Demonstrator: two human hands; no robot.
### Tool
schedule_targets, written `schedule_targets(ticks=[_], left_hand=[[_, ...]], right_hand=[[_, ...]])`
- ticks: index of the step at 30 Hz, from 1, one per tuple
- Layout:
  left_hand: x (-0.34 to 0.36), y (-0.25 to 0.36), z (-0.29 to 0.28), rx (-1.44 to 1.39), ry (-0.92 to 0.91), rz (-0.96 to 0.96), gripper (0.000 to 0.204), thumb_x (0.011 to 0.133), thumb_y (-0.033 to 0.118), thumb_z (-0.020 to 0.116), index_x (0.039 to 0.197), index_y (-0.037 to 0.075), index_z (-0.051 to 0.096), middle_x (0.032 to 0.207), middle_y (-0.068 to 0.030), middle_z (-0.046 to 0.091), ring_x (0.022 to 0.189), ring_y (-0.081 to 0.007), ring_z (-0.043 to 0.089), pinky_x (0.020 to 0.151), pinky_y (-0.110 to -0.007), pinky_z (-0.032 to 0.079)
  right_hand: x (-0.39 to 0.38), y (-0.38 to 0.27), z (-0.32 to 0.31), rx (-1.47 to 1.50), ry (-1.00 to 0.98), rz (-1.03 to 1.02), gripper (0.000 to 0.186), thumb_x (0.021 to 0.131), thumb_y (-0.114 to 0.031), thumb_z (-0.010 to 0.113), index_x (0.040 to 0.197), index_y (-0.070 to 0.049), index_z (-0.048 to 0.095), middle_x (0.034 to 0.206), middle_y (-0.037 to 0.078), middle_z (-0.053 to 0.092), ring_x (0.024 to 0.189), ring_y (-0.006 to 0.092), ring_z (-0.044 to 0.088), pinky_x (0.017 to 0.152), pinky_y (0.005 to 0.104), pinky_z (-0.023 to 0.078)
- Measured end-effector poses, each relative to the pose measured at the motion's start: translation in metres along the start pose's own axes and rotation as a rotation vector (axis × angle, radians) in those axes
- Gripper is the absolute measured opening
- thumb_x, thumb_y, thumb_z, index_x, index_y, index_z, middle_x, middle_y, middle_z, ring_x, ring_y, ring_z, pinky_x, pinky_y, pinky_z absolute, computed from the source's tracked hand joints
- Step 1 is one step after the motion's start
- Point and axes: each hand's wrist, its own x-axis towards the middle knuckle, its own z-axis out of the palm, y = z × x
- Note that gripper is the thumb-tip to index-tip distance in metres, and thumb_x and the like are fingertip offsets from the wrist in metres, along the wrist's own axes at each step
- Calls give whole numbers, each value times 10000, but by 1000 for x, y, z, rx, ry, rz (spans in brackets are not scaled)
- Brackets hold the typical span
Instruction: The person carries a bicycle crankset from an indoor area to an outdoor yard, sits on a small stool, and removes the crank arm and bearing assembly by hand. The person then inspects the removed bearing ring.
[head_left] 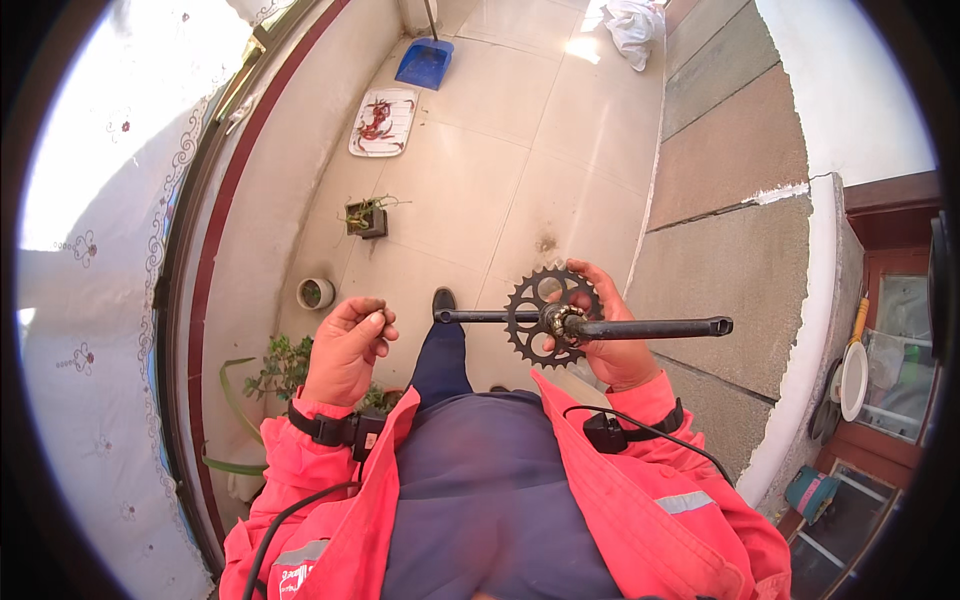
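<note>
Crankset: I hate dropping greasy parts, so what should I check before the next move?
1. Right hand supporting the crankset: ok, its fingers are around the toothed ring.
2. Left hand free: cannot tell; its fingertips are pinched together, and any small part there is too small to make out.
3. Bearing-like ring on the axle seated: cannot tell at this size.
4. Right wrist cable clear of the crankset: ok, it runs back along the sleeve.
5. Foot out of the way: probably not ok; the black shoe shows behind one crank end.

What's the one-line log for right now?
Left hand: raised, fingertips pinched, contents unclear | Right hand: holding bicycle crankset | Bearing ring: on crankset | White tray: on floor
</note>
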Motion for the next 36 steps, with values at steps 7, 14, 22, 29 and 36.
schedule_targets(ticks=[7, 14, 22, 29, 36], left_hand=[[107, 84, -20, 45, 76, -38, 78, 987, 87, 587, 1062, 68, 601, 898, -53, 644, 713, -113, 596, 575, -220, 459], [263, 154, 102, -82, -206, -60, 123, 1037, 163, 529, 1098, 67, 574, 831, -43, 624, 629, -101, 556, 534, -223, 412], [459, 229, 209, -154, -403, -57, 140, 1046, 152, 504, 1126, 73, 588, 889, -71, 658, 661, -127, 588, 559, -239, 433], [612, 308, 275, -98, -389, -94, 112, 1029, 113, 524, 1103, 74, 599, 955, -71, 664, 730, -134, 618, 604, -243, 464], [833, 372, 285, -28, -365, -164, 51, 989, 63, 575, 1038, 75, 584, 946, -60, 642, 758, -131, 605, 605, -236, 467]], right_hand=[[82, -51, -5, 80, 107, -87, 898, 760, 20, 762, 1505, -124, 282, 1213, 120, 562, 939, 257, 679, 726, 366, 608], [172, -113, -40, 60, 173, -164, 860, 810, -39, 776, 1511, -112, 283, 1139, 124, 633, 866, 257, 690, 698, 351, 576], [338, -221, -91, 50, 269, -186, 968, 710, -132, 866, 1504, -122, 312, 1193, 132, 602, 798, 270, 699, 654, 300, 554], [485, -339, -124, 119, 213, -196, 938, 742, -31, 830, 1503, -114, 288, 1226, 155, 576, 934, 267, 673, 778, 424, 612], [673, -432, -152, 35, 272, -275, 945, 749, -87, 839, 1508, -114, 278, 1194, 144, 601, 907, 284, 688, 767, 409, 599]])
